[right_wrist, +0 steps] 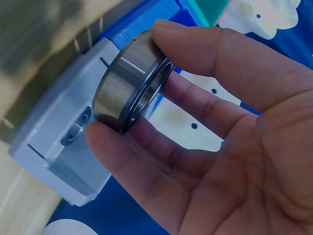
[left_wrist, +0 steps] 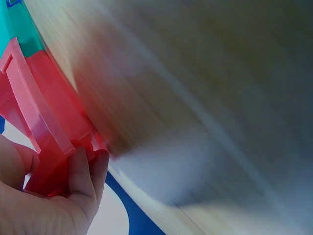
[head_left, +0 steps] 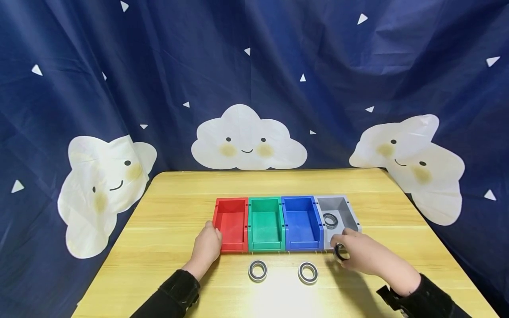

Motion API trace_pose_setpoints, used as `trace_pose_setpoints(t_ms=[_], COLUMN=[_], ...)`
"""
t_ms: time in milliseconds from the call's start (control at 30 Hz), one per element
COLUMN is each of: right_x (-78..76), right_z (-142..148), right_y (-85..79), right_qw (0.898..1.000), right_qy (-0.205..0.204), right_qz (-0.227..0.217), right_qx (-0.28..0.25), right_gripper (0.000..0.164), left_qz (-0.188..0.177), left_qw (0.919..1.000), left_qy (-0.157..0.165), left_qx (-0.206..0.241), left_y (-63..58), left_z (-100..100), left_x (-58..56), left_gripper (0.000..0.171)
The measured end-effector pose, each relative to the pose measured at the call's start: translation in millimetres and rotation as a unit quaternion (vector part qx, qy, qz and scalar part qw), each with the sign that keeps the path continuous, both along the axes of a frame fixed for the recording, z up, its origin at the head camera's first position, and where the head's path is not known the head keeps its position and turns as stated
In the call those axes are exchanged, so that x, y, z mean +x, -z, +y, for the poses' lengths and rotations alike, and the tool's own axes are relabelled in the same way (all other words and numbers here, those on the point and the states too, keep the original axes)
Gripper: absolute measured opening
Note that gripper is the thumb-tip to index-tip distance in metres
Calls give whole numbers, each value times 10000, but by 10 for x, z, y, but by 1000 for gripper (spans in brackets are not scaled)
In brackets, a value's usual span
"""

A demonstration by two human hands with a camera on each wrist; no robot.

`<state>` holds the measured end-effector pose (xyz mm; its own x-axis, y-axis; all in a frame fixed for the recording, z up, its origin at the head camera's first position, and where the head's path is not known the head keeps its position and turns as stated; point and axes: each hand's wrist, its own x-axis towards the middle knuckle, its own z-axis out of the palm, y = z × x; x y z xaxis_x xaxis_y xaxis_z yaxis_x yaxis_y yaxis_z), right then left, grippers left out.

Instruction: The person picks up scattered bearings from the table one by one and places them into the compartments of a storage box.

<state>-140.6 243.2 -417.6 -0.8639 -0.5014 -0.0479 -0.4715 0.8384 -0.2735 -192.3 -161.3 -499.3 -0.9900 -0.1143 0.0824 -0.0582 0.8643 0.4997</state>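
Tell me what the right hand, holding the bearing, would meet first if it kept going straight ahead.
Probably the grey bin: the right hand pinches a bearing just before its front wall. Depth is unclear.

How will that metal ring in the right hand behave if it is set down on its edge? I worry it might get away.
The metal ring looks rigid and solid steel, so probably heavy for its size. Its smooth round rim would likely roll on the table if left upright. The right hand pinches it between thumb and fingertip only; the polished surface may be slippery.

bins (head_left: 264,223) block mid-table | two bearings (head_left: 258,270) lie in front | far tabletop (head_left: 262,181) open
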Motion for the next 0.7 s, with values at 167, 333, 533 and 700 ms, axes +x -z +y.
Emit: trace_pose_setpoints(t_ms=[167, 333, 533, 700], right_x=[-25, -54, -99, -146], right_z=[-24, -47, -71, -85], right_y=[-75, -137, -187, -231], right_qw=[10000, 9999, 9999, 9998], right_qy=[-50, -68, -67, -134], right_qz=[-12, 4, -6, 60], right_qx=[75, 102, 147, 155], right_gripper=[42, 41, 41, 39], left_qz=[-39, -40, -65, -25], left_qw=[10000, 10000, 10000, 10000], left_qy=[-20, -17, -52, -47], left_qx=[-19, 33, 33, 11], left_y=[-5, -20, -26, -24], left_z=[1, 3, -2, -2], left_x=[-5, -11, -6, -1], left_gripper=[27, 28, 27, 26])
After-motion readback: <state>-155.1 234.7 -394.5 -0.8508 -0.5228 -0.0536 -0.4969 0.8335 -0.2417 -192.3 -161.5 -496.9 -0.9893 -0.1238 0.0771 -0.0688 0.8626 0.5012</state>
